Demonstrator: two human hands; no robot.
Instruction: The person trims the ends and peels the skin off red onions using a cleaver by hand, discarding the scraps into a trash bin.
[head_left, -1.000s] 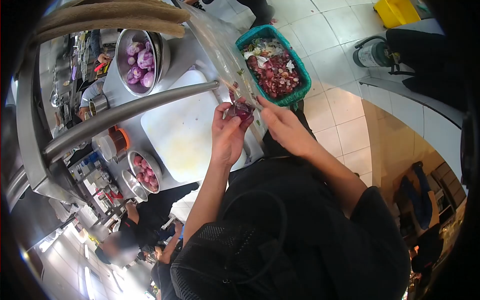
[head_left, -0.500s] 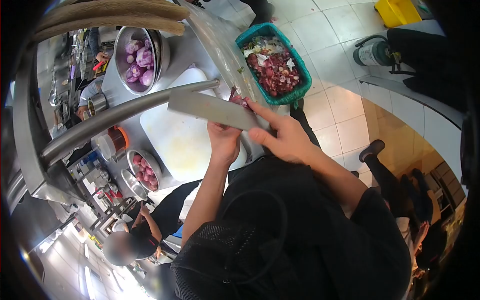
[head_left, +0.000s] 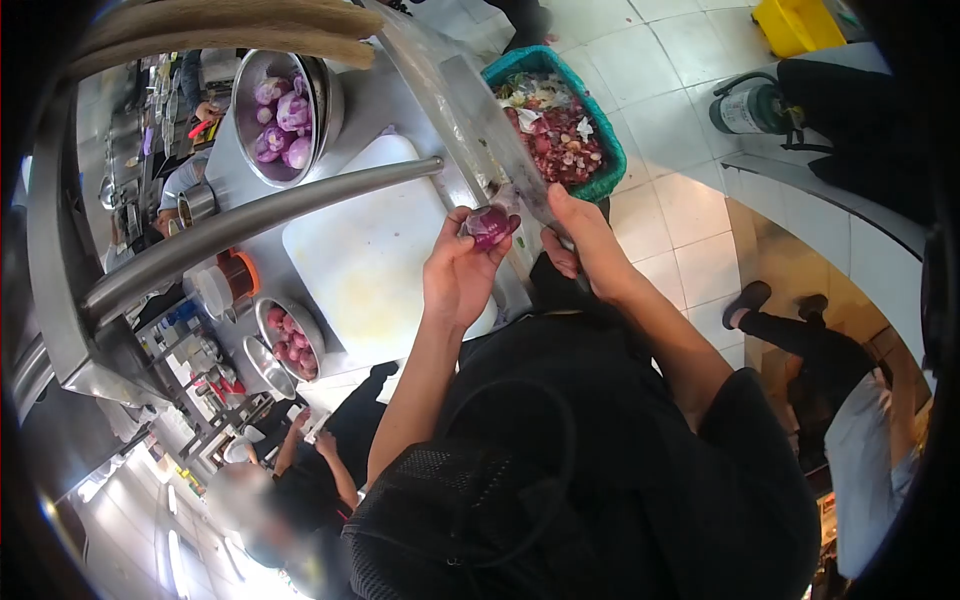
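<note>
A purple-red onion (head_left: 489, 229) is pinched between the fingertips of my left hand (head_left: 455, 275), just past the right edge of a white cutting board (head_left: 365, 280). My right hand (head_left: 592, 245) is wrapped around the handle of a broad-bladed knife. Its blade (head_left: 528, 182) is turned nearly edge-on and blurred, a little to the right of the onion and apart from it. Beyond the blade stands a bin with a teal liner (head_left: 612, 135), full of onion skins and scraps.
Peeled onions fill a steel bowl (head_left: 240, 140) at the upper left; smaller unpeeled ones sit in another bowl (head_left: 315, 340). A metal bar (head_left: 270, 222) crosses over the board. A yellow bucket (head_left: 800, 27) and green cylinder (head_left: 750, 107) are at upper right. Other people stand lower left and right.
My right hand has drawn the knife right, off the onion, and turned the blade from broadside to nearly edge-on. The onion in my left hand now shows clearly. People in the background have shifted.
</note>
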